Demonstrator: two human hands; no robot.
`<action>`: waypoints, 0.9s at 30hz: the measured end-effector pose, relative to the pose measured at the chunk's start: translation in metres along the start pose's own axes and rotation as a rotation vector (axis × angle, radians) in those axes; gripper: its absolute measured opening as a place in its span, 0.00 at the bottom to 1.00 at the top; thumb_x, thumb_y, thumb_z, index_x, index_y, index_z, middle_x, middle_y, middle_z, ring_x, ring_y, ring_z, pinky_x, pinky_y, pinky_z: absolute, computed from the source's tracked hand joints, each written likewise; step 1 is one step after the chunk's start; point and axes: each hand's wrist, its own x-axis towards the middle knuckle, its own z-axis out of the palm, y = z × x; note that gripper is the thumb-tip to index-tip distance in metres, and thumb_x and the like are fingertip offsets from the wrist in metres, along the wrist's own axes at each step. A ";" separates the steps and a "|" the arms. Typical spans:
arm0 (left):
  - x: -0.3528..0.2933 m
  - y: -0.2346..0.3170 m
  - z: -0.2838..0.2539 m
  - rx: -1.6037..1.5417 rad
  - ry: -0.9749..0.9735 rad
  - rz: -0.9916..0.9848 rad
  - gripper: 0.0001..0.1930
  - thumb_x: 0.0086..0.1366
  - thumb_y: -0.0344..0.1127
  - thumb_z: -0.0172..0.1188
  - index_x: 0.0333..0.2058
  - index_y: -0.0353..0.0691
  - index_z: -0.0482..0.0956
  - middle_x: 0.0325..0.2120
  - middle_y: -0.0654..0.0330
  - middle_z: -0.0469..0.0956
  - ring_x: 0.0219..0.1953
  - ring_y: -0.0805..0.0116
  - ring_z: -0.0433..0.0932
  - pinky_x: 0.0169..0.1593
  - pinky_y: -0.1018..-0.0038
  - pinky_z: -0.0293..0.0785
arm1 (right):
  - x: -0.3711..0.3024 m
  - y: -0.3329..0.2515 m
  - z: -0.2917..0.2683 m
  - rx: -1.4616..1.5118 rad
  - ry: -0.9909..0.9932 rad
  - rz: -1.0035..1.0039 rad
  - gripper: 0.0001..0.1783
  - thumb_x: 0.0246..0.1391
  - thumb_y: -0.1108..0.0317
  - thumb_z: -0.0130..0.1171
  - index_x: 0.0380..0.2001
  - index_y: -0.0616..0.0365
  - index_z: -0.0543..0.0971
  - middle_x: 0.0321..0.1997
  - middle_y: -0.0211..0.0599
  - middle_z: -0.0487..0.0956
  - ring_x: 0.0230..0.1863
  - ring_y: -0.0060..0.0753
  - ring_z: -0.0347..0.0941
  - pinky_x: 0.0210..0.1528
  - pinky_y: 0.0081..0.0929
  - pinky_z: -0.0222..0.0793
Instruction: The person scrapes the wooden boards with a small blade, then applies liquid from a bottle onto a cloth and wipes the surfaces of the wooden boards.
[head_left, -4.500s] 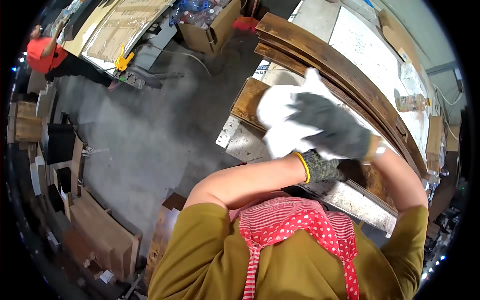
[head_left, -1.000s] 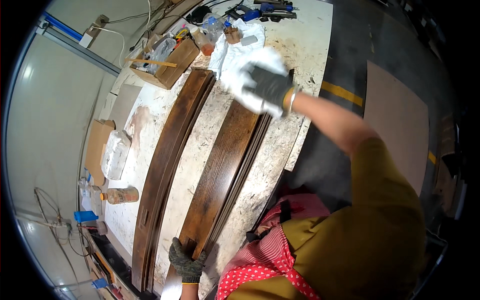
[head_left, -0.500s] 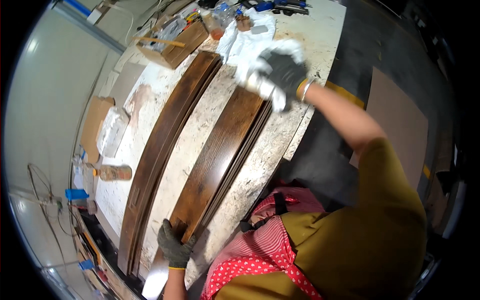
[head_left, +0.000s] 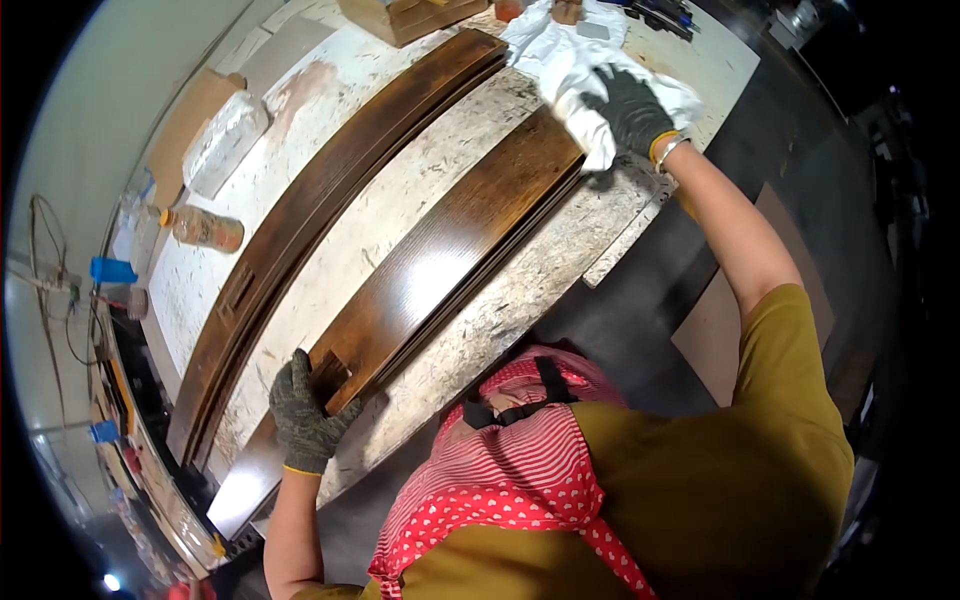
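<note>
A dark brown curved wooden board (head_left: pixel 440 265) lies lengthwise on the paint-stained workbench (head_left: pixel 520 300). My left hand (head_left: pixel 305 412), in a grey knit glove, grips the board's near end. My right hand (head_left: pixel 632 108), also gloved, presses a white cloth (head_left: pixel 590 95) onto the board's far end. A second, longer curved dark board (head_left: pixel 330 195) lies parallel on the bench, farther from me.
A plastic bottle of brownish liquid (head_left: pixel 205 228) and a wrapped white bundle (head_left: pixel 222 140) lie at the bench's far side. A cardboard box (head_left: pixel 415 15) and more white cloth sit at the far end. Dark floor with a brown sheet (head_left: pixel 720 320) lies to the right.
Earlier I faced the floor side with both hands on the cloth. Now I face the bench; my left hand has stayed on the board's end and my right hand stays with the cloth at the far end.
</note>
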 end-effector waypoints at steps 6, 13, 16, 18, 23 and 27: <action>-0.012 -0.001 -0.005 -0.003 -0.036 -0.070 0.53 0.42 0.59 0.73 0.60 0.30 0.60 0.47 0.43 0.70 0.50 0.44 0.69 0.55 0.52 0.65 | -0.006 -0.166 -0.091 0.495 -0.230 -0.235 0.39 0.56 0.45 0.51 0.68 0.43 0.57 0.72 0.43 0.57 0.72 0.44 0.52 0.73 0.46 0.42; 0.006 0.010 -0.006 0.044 -0.071 -0.070 0.54 0.42 0.58 0.72 0.62 0.31 0.59 0.48 0.43 0.69 0.51 0.44 0.68 0.56 0.52 0.64 | 0.034 -0.068 -0.020 0.447 -0.594 -0.150 0.27 0.60 0.54 0.52 0.56 0.62 0.70 0.44 0.48 0.76 0.50 0.43 0.73 0.55 0.37 0.67; -0.001 0.007 -0.009 0.052 -0.067 -0.107 0.54 0.41 0.57 0.73 0.62 0.32 0.59 0.48 0.43 0.69 0.51 0.44 0.68 0.55 0.52 0.64 | -0.007 -0.156 -0.060 0.401 0.190 -0.360 0.29 0.58 0.61 0.51 0.63 0.54 0.66 0.61 0.50 0.69 0.61 0.43 0.66 0.62 0.40 0.61; -0.006 0.006 -0.010 0.006 -0.048 -0.090 0.54 0.40 0.56 0.73 0.62 0.32 0.59 0.48 0.43 0.69 0.51 0.44 0.68 0.55 0.52 0.64 | 0.008 -0.134 -0.085 0.632 -0.197 -0.310 0.30 0.61 0.59 0.49 0.65 0.55 0.64 0.66 0.51 0.63 0.67 0.46 0.58 0.67 0.41 0.55; -0.008 -0.003 0.002 0.023 0.048 -0.012 0.54 0.40 0.57 0.71 0.61 0.32 0.59 0.46 0.43 0.70 0.48 0.42 0.68 0.53 0.50 0.64 | 0.037 -0.063 -0.027 0.037 -0.286 -0.045 0.24 0.63 0.54 0.43 0.56 0.55 0.72 0.57 0.45 0.72 0.56 0.40 0.70 0.59 0.39 0.65; -0.012 0.003 -0.001 0.051 -0.147 -0.172 0.56 0.44 0.60 0.72 0.65 0.34 0.56 0.57 0.42 0.65 0.59 0.42 0.64 0.63 0.52 0.58 | -0.022 -0.216 -0.082 0.820 -0.013 -0.280 0.37 0.60 0.38 0.41 0.67 0.45 0.59 0.69 0.41 0.63 0.69 0.39 0.57 0.70 0.43 0.48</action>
